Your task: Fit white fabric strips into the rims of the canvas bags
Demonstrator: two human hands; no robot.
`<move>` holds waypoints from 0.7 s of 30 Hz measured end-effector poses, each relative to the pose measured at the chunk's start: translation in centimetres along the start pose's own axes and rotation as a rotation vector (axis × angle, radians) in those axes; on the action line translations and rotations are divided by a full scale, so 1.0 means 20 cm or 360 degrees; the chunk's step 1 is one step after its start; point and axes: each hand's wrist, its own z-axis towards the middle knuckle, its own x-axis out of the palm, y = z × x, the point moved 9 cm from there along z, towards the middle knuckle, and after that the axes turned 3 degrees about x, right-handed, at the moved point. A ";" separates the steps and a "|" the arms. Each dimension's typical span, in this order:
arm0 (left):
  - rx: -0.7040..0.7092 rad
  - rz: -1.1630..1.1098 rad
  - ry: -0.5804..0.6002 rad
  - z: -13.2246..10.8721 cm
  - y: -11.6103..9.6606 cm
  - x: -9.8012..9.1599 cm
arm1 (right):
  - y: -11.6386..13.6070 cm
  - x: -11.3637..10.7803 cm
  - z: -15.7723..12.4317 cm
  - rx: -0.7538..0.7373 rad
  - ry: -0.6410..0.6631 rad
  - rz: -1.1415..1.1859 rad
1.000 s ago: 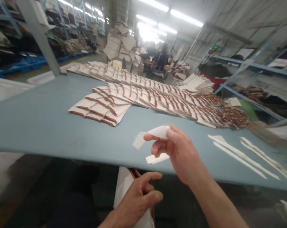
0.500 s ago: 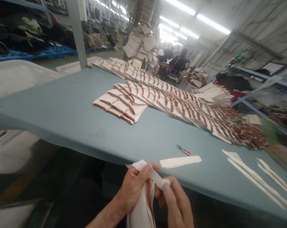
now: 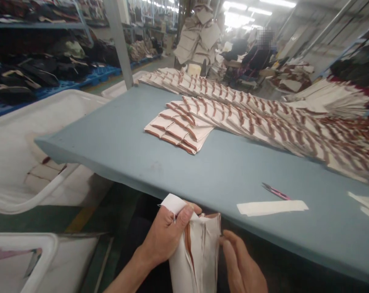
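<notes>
My left hand (image 3: pixel 168 234) is closed around the top of a bundle of off-white fabric pieces (image 3: pixel 203 248) with brown edging, held upright before the table's near edge. Under its thumb is a white strip (image 3: pixel 174 203), whose end sticks up with loose threads. At the bundle's right edge is my right hand (image 3: pixel 244 262), fingers bent and close together, tips at the fabric's side; what they hold, if anything, is hidden. On the blue-green table (image 3: pixel 117 142) lie a flat white strip (image 3: pixel 273 208) and small thread snips (image 3: pixel 276 191).
Overlapping rows of off-white pieces with brown edges (image 3: pixel 178 128) stretch across the table's far side. More pale strips (image 3: pixel 366 203) lie at the right. White bins (image 3: pixel 77 97) stand at the left beside a metal post (image 3: pixel 119 44). A person (image 3: pixel 256 61) sits in the background.
My right hand has left the white strip's visible part and moved to the bundle's right edge. The bundle now shows wider and flatter. The view has turned left.
</notes>
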 end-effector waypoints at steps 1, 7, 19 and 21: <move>0.0046 0.0044 0.0051 -0.01 -0.03 0.02 | 0.06 -0.06 0.03 -0.0104 -0.0041 -0.0064; 0.0176 0.0106 0.0281 -0.04 -0.14 0.13 | 0.73 -0.11 0.16 -0.0736 0.0261 0.0153; -0.0063 0.0133 -0.0116 -0.13 -0.08 -0.02 | 0.73 0.03 0.23 -0.0347 0.0348 0.1075; -0.0154 0.0126 -0.0234 -0.16 -0.02 -0.06 | 0.61 -0.01 0.21 -0.0274 0.0189 0.1073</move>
